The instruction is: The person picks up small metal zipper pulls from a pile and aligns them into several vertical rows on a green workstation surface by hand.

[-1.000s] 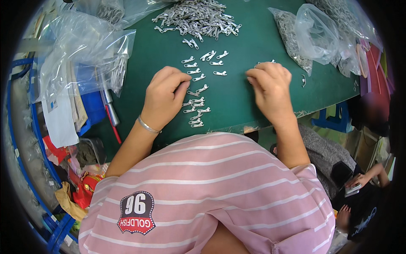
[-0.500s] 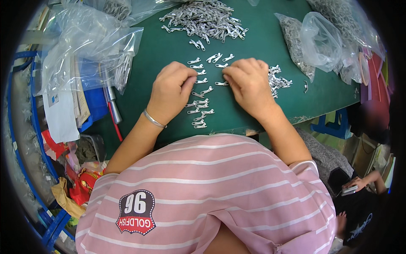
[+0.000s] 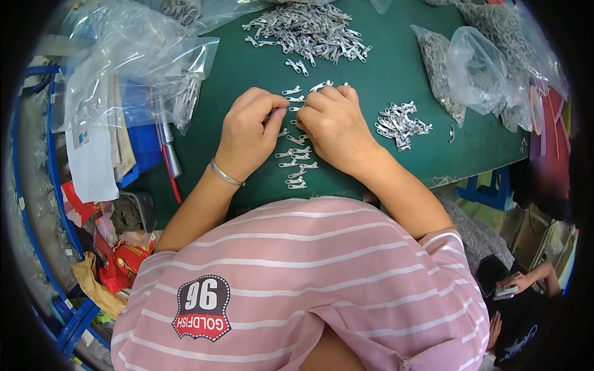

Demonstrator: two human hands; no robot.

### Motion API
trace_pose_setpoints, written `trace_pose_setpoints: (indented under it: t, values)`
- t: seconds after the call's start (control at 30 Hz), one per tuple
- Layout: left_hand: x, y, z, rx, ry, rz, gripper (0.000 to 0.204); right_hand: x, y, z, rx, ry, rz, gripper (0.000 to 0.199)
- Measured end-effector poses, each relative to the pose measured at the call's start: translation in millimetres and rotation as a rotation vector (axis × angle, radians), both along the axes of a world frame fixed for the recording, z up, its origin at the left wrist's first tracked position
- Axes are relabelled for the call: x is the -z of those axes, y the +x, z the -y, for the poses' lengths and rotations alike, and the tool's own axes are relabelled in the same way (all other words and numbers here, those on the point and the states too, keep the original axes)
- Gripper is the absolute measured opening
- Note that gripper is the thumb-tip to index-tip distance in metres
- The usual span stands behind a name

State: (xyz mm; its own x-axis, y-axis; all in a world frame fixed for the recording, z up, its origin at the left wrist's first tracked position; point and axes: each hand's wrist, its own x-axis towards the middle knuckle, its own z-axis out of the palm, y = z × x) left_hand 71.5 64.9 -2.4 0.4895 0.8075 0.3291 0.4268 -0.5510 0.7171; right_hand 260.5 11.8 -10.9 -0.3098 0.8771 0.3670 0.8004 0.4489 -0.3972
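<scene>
Filling the middle, a dark green tabletop [image 3: 383,80] bears a large heap of silvery metal zipper sliders [image 3: 306,31] at its far side. The bare left hand [image 3: 250,127] has thumb and forefinger nearly meeting; the bare right hand [image 3: 337,130] curls its fingers downward; I can't make out whether either pinches anything. A small silvery slider pile [image 3: 402,125] lies rightward; a loose column of single sliders [image 3: 301,156] trails nearward between them.

left hand [image 3: 252,125]: loosely curled | right hand [image 3: 334,127]: curled, back up, near left | forearms [image 3: 405,188]: bare, angled inward
</scene>
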Motion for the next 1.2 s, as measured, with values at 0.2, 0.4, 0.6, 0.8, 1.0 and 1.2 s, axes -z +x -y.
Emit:
trace_pose_setpoints:
  t: [0.2, 0.4, 0.6, 0.8, 1.0, 1.2]
  values:
    - [2, -16, -4, -0.027, 0.018, -0.036, 0.012, -36, 58, 28, 0.175, 0.037, 0.042, 0.01]
    - [7, -2, -8, 0.078, 0.075, -0.029, 0.013, -43, 101, 57, 0.366, -0.089, 0.107, 0.009]
    - [12, 10, -6, 0.157, 0.168, -0.124, 0.016, -21, 41, 32, 0.117, -0.02, -0.081, 0.014]
    - [-7, -26, 5, 0.167, -0.09, -0.136, 0.018, -3, 26, 31, 0.087, 0.015, -0.094, 0.014]
    - [1, -19, 16, 0.158, 0.063, -0.193, 0.016, 4, 4, 34, 0.054, 0.016, -0.075, 0.011]
    - [1, -24, 19, 0.134, -0.012, -0.131, 0.019, 4, 15, 46, 0.115, 0.042, -0.098, 0.013]
